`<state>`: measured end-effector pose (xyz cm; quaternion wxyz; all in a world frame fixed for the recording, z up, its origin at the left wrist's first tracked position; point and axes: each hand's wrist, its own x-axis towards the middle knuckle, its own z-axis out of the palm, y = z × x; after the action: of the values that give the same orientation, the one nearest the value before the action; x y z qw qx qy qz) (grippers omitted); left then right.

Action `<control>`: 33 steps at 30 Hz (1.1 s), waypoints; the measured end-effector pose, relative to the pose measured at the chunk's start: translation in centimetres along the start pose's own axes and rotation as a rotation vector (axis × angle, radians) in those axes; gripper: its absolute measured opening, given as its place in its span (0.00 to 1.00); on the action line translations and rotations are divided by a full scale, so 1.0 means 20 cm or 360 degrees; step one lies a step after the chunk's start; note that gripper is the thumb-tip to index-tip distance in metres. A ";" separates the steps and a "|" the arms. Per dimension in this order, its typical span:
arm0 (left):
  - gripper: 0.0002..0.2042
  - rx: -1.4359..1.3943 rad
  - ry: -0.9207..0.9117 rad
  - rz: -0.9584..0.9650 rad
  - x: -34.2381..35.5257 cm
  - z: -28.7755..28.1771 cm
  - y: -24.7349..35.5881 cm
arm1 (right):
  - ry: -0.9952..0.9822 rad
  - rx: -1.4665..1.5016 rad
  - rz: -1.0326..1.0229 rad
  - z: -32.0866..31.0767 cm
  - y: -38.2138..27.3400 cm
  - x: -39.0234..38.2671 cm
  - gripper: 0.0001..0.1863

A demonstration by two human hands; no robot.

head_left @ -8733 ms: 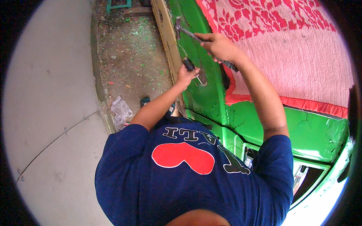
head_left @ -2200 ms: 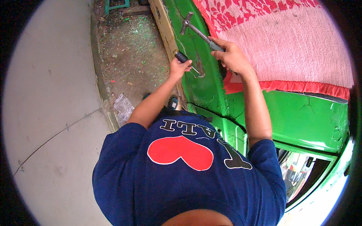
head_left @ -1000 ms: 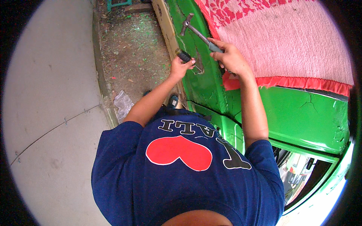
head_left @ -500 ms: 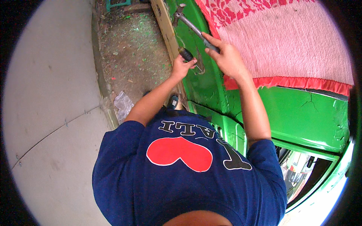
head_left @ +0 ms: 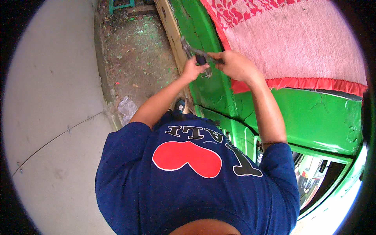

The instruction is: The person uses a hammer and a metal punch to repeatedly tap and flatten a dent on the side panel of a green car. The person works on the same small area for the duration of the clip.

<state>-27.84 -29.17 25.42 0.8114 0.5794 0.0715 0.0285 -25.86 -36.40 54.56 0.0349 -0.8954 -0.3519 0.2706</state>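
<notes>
My left hand (head_left: 192, 71) is closed round the black handle of a screwdriver (head_left: 201, 60), holding it against or just over the green car body (head_left: 213, 92). Its metal shaft points toward the panel; whether the tip touches cannot be made out. My right hand (head_left: 237, 66) grips a hammer (head_left: 199, 52) by its handle. The hammer's head, smeared by motion, is at the butt end of the screwdriver, beside my left fingers; contact between them is unclear. Cracks run through the green paint around this spot.
A pink and red towel (head_left: 297, 47) covers part of the car on the right. A pale wall (head_left: 51, 98) stands left. Between them, the littered ground (head_left: 143, 51) holds a clear plastic bag (head_left: 127, 109) and a teal stool (head_left: 121, 5) farther off.
My right hand has brought the hammer down and nearer, its head now at the screwdriver. My left hand has shifted slightly right, and the screwdriver stands at a different tilt.
</notes>
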 end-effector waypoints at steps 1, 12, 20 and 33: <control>0.17 0.0144 -0.0078 0.0008 0.00 0.01 -0.01 | -0.0275 -0.0147 0.0135 -0.03 -0.03 0.00 0.27; 0.13 -0.0362 0.0327 0.0020 -0.07 -0.06 0.00 | 0.0610 0.0627 0.0190 0.04 0.11 -0.11 0.27; 0.14 -0.0548 0.0367 0.0006 -0.04 -0.06 0.02 | 0.0579 0.0578 0.0130 0.12 0.20 -0.11 0.27; 0.17 -0.0599 0.0458 -0.0079 -0.02 -0.08 0.00 | 0.0532 0.0660 0.0174 0.09 0.16 -0.13 0.28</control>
<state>-28.56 -27.75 25.06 0.8869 0.4061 0.1941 0.1038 -26.38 -40.64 53.35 0.2605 -0.9191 -0.2293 0.1867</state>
